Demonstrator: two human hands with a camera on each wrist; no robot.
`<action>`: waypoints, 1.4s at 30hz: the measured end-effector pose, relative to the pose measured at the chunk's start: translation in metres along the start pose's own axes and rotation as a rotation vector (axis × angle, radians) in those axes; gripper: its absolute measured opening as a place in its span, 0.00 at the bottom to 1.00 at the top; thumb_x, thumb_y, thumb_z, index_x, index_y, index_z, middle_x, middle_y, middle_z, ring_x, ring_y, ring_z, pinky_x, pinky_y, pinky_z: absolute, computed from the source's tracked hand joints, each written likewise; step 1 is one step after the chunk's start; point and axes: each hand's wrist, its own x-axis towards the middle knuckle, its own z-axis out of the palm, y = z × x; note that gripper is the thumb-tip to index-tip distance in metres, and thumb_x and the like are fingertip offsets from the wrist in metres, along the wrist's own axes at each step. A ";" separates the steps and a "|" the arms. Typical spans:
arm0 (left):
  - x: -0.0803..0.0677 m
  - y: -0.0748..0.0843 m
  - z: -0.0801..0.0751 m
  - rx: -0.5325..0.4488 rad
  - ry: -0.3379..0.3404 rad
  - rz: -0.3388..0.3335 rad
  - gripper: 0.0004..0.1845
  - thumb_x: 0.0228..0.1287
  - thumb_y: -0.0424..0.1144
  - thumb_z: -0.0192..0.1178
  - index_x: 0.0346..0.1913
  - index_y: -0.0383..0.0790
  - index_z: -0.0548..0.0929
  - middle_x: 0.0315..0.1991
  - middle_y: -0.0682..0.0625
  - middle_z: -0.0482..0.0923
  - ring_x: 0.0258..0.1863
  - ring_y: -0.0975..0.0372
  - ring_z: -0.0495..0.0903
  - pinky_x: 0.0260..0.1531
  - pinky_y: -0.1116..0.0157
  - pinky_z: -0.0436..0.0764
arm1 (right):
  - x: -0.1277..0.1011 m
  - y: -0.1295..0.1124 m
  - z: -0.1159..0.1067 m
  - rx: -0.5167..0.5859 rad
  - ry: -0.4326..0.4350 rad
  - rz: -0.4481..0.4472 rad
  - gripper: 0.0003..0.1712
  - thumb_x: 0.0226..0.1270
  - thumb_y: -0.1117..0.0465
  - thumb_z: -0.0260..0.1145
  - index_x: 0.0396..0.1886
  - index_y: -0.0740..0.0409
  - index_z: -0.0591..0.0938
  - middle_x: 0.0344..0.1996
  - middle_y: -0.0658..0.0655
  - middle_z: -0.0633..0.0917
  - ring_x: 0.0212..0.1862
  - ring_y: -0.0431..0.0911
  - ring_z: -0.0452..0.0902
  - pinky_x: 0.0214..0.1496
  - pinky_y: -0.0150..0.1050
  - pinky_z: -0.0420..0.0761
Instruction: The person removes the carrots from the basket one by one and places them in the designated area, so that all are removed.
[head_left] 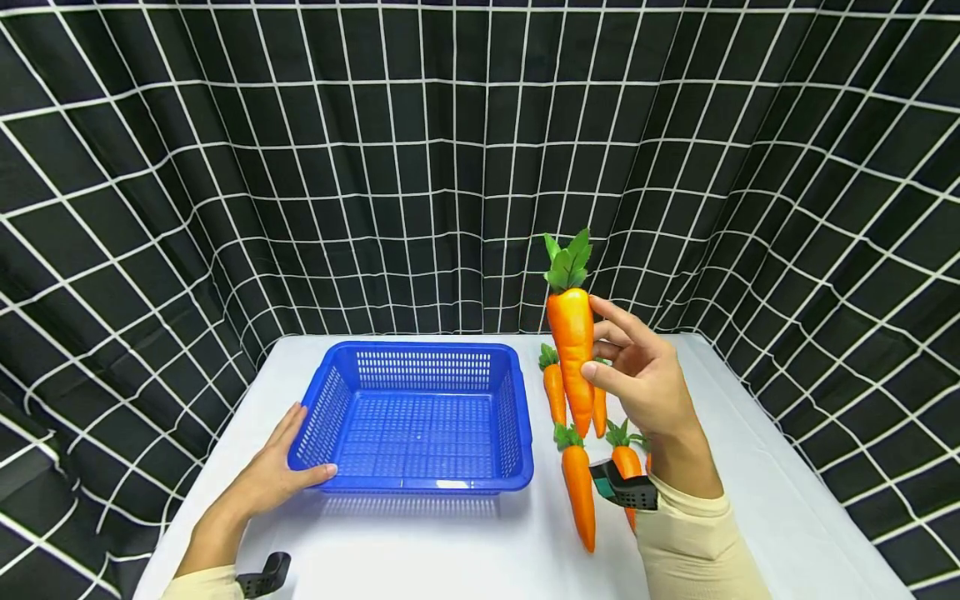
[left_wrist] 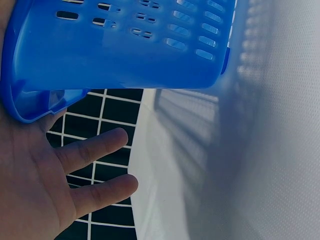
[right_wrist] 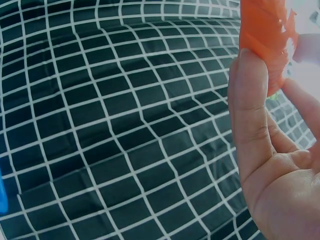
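My right hand (head_left: 637,375) pinches an orange carrot with green leaves (head_left: 572,333) between thumb and fingers. The carrot is upright with its leaves at the top, lifted in front of other carrots. In the right wrist view, part of the held carrot (right_wrist: 265,35) shows beyond the thumb. My left hand (head_left: 266,471) rests against the left front corner of a blue perforated basket (head_left: 420,484), its thumb lying over the rim. The left wrist view shows two straight, spread fingers (left_wrist: 105,195) below the basket's wall (left_wrist: 130,65). Nothing lies inside the basket.
Several carrots lie on the white table right of the basket: one carrot (head_left: 578,496) nearest the front, another (head_left: 554,392) behind it, and others partly hidden by my right hand and wrist. A black curtain with white grid lines (head_left: 450,167) surrounds the table's back and sides.
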 end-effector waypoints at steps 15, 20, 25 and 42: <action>0.000 0.003 -0.001 -0.003 -0.011 -0.019 0.59 0.52 0.50 0.71 0.76 0.32 0.43 0.76 0.36 0.34 0.70 0.33 0.40 0.57 0.29 0.47 | -0.017 -0.018 -0.022 0.013 0.046 -0.082 0.37 0.55 0.84 0.61 0.67 0.74 0.65 0.46 0.67 0.80 0.46 0.54 0.82 0.44 0.40 0.82; 0.000 0.003 0.000 0.002 -0.011 -0.022 0.60 0.52 0.51 0.71 0.76 0.32 0.42 0.76 0.37 0.34 0.70 0.33 0.40 0.57 0.29 0.47 | -0.026 -0.023 -0.034 -0.008 0.057 -0.088 0.37 0.55 0.86 0.60 0.67 0.77 0.63 0.47 0.68 0.80 0.46 0.54 0.82 0.44 0.41 0.82; 0.000 0.002 -0.001 0.010 -0.010 -0.032 0.60 0.52 0.52 0.72 0.76 0.33 0.42 0.76 0.37 0.34 0.70 0.33 0.40 0.57 0.29 0.47 | -0.034 -0.028 -0.048 -0.018 0.081 -0.095 0.38 0.51 0.90 0.55 0.66 0.81 0.61 0.47 0.69 0.80 0.45 0.53 0.82 0.45 0.39 0.81; 0.000 0.003 -0.002 0.002 -0.010 -0.017 0.60 0.52 0.52 0.71 0.76 0.32 0.42 0.76 0.37 0.34 0.70 0.34 0.39 0.58 0.29 0.46 | -0.072 -0.035 -0.094 -0.054 0.206 -0.010 0.37 0.53 0.91 0.54 0.66 0.82 0.60 0.45 0.67 0.81 0.41 0.51 0.81 0.44 0.36 0.81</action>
